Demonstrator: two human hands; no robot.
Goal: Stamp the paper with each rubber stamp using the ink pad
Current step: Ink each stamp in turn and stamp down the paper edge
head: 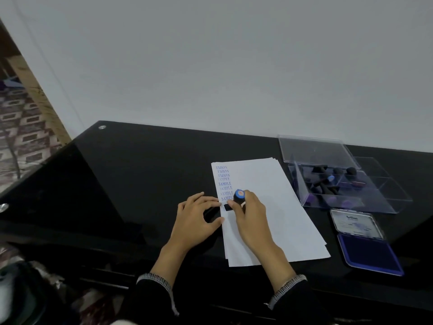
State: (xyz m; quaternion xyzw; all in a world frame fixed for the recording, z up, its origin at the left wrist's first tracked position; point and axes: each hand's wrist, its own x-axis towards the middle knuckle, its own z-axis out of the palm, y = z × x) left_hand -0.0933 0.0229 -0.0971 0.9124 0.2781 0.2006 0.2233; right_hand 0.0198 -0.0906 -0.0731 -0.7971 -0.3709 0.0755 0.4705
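1. A black shiny table (140, 174) fills the low part of the view.
2. A small round silver bolt (102, 127) sits at the far left corner of the table.
3. Another silver bolt (3, 207) sits at the left edge of the table.
4. A plain grey wall (222, 62) stands behind the far edge of the table.
5. A patterned rug (21, 137) lies on the floor, past the left edge.
6. A wooden strip (37, 97) runs slanted between the wall and the rug.

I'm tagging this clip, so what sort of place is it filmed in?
Probably a room at home, at a desk: a glossy black desk stands against a plain white wall, and a patterned carpet shows through the opening at the left.
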